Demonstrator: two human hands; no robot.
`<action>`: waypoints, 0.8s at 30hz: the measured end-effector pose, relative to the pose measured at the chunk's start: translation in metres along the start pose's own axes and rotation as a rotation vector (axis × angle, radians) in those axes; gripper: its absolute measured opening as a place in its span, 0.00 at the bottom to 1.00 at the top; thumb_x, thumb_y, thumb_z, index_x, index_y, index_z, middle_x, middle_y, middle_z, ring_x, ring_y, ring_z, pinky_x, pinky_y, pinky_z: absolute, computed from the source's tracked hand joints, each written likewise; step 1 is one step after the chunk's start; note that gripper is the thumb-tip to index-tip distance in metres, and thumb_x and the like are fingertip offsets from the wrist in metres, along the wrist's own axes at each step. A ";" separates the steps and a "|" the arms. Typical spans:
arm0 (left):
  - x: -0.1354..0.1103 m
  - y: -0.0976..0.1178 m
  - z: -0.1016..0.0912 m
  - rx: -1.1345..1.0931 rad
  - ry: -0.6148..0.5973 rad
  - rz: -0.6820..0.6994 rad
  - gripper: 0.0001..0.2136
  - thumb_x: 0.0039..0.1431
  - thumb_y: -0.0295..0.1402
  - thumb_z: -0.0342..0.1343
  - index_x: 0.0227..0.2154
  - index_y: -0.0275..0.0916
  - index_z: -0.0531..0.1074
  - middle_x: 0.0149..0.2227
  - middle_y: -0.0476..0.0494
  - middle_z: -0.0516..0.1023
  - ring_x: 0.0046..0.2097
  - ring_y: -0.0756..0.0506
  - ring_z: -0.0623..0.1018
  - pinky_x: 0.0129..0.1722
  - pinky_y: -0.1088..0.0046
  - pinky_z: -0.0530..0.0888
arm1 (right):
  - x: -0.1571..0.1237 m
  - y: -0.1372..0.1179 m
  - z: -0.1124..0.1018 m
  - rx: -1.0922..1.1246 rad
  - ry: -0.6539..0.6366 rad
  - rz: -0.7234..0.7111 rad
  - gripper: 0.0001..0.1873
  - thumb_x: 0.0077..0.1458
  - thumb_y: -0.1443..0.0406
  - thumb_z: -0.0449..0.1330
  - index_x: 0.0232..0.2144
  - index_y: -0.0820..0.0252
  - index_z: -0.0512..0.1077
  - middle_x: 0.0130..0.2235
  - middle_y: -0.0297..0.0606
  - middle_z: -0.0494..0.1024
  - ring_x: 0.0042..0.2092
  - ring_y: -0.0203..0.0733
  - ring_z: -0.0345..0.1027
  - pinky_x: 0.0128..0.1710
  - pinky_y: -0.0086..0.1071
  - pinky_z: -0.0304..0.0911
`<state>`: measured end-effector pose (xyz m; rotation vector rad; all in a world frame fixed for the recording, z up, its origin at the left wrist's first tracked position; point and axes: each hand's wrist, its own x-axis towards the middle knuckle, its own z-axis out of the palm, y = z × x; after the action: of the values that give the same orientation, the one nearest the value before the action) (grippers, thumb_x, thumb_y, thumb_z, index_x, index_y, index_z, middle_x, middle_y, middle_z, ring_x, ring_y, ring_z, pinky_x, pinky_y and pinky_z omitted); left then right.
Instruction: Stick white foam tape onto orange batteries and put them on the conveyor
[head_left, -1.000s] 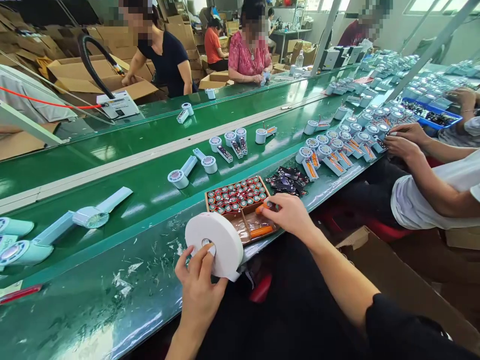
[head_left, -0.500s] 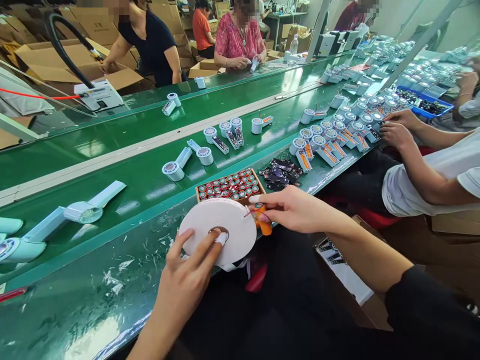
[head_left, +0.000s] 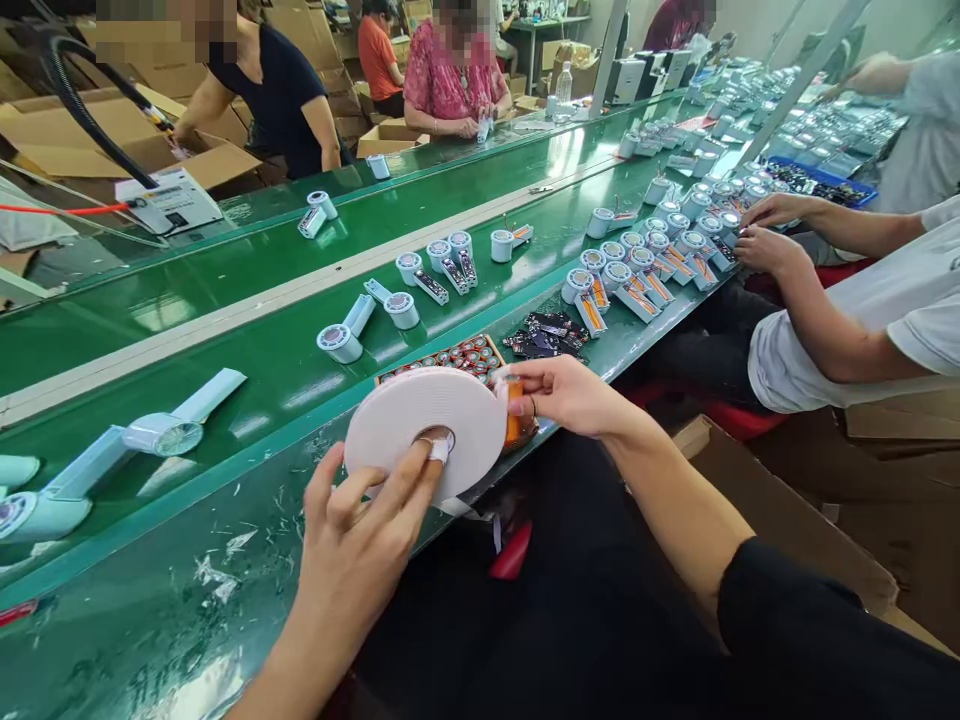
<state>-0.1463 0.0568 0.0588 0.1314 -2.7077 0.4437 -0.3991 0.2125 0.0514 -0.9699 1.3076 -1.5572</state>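
Observation:
My left hand (head_left: pixel 367 520) is closed on a large roll of white tape (head_left: pixel 397 415), two fingers hooked into its core hole and the others along its near side. The roll is tilted at the bench's near edge. At the roll's right rim, my right hand (head_left: pixel 577 395) pinches an orange cylindrical battery (head_left: pixel 514 412), held nearly upright with its side against the tape edge. Fingertip coverings show on both hands. Behind the roll, partly hidden, is a shallow carton of batteries (head_left: pixel 480 350). A pile of black circuit boards (head_left: pixel 546 335) lies just beyond my right hand.
A green conveyor (head_left: pixel 285 300) carries several light-blue fan housings (head_left: pixel 339 342). Rows of opened housings with orange batteries (head_left: pixel 630 285) line the bench at right, beside a co-worker's hands (head_left: pixel 776 235). Other people work across the belt. An open cardboard box (head_left: pixel 772 520) stands low at right.
My right hand has brought the battery up against the roll's rim, and the battery now stands straighter. The roll has tilted slightly in my left hand. The whole view has shifted a little.

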 end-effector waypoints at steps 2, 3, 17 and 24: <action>0.005 0.019 0.005 0.027 0.066 -0.129 0.23 0.65 0.28 0.55 0.62 0.47 0.69 0.54 0.42 0.78 0.46 0.39 0.71 0.58 0.47 0.65 | 0.002 0.010 0.019 0.249 0.263 -0.149 0.25 0.53 0.55 0.73 0.50 0.60 0.75 0.49 0.43 0.80 0.50 0.48 0.76 0.51 0.38 0.74; 0.006 0.031 0.009 0.019 0.108 -0.188 0.22 0.65 0.31 0.56 0.62 0.44 0.70 0.51 0.39 0.79 0.46 0.38 0.71 0.55 0.49 0.65 | 0.003 0.016 0.030 0.354 0.393 -0.215 0.26 0.54 0.54 0.73 0.50 0.58 0.75 0.51 0.43 0.80 0.52 0.48 0.75 0.52 0.39 0.74; -0.159 -0.116 0.026 -0.219 -0.288 -0.790 0.30 0.50 0.58 0.57 0.48 0.40 0.78 0.53 0.34 0.79 0.54 0.27 0.73 0.49 0.49 0.70 | -0.077 -0.007 -0.124 0.210 0.752 -0.292 0.22 0.53 0.59 0.74 0.49 0.53 0.77 0.53 0.45 0.79 0.49 0.46 0.78 0.45 0.29 0.76; 0.154 -0.127 0.073 -0.219 -0.413 -0.532 0.25 0.69 0.52 0.48 0.52 0.35 0.73 0.49 0.36 0.79 0.51 0.38 0.77 0.52 0.58 0.72 | -0.038 0.013 -0.095 0.199 0.661 -0.202 0.31 0.54 0.57 0.75 0.57 0.48 0.71 0.52 0.43 0.80 0.49 0.49 0.79 0.47 0.34 0.78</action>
<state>-0.2950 -0.0918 0.0923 0.9434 -2.9229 -0.0483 -0.4742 0.2775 0.0226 -0.4781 1.4750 -2.2353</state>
